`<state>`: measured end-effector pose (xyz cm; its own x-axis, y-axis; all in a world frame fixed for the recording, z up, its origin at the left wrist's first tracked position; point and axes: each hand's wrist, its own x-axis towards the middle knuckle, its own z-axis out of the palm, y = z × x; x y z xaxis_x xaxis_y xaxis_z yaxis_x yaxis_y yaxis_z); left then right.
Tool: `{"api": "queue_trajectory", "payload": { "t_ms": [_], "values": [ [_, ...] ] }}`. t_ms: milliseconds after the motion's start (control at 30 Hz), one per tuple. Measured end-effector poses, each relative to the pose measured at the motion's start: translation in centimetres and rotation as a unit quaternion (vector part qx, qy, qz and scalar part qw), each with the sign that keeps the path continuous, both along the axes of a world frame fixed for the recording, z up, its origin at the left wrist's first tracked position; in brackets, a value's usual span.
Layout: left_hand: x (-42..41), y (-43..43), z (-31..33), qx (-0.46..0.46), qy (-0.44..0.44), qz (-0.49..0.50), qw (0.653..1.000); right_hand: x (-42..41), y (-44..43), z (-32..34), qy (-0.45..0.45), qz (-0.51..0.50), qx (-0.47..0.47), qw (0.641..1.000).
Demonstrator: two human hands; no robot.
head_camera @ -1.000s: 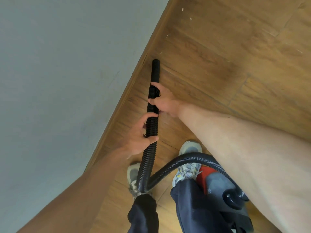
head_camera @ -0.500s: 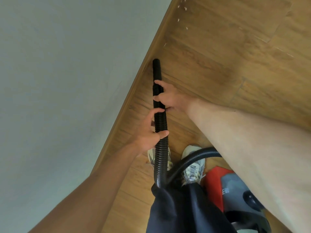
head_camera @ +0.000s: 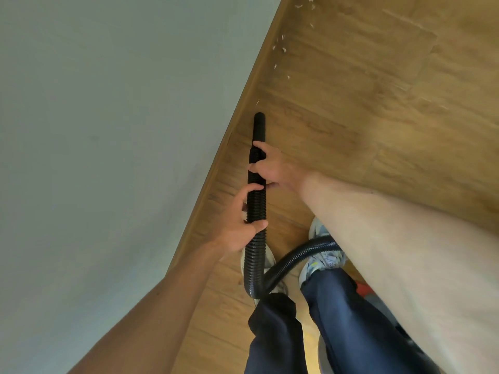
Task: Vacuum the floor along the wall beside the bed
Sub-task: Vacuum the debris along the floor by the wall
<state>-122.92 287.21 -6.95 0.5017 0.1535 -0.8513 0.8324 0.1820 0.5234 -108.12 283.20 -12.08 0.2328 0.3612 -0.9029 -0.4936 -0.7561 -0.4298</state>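
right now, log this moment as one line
step: vacuuming along wall | left grip: holds hose | right grip: holds hose nearer nozzle | nozzle: beside baseboard | ahead: white debris

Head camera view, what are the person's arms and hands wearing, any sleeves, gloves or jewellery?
The left forearm and right forearm are bare, no sleeves showing. The left hand and right hand wear no gloves; no rings, watch or wristband visible.

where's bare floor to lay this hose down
Widest bare floor: right of the hose, beyond the right hand. A narrow strip runs between hose and skirting. Crowded around the shoes, where the hose loops; white scraps litter the floor ahead by the skirting.
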Motion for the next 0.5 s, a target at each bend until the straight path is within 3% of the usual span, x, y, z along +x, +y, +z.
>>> {"api": "queue_trajectory", "payload": {
  "t_ms": [500],
  "values": [
    [2.4,0.6,0.0,0.011,0.011,0.013,1.000,2.5,1.2,-0.1,0.028,0.006,0.007,1.000]
  ]
}}
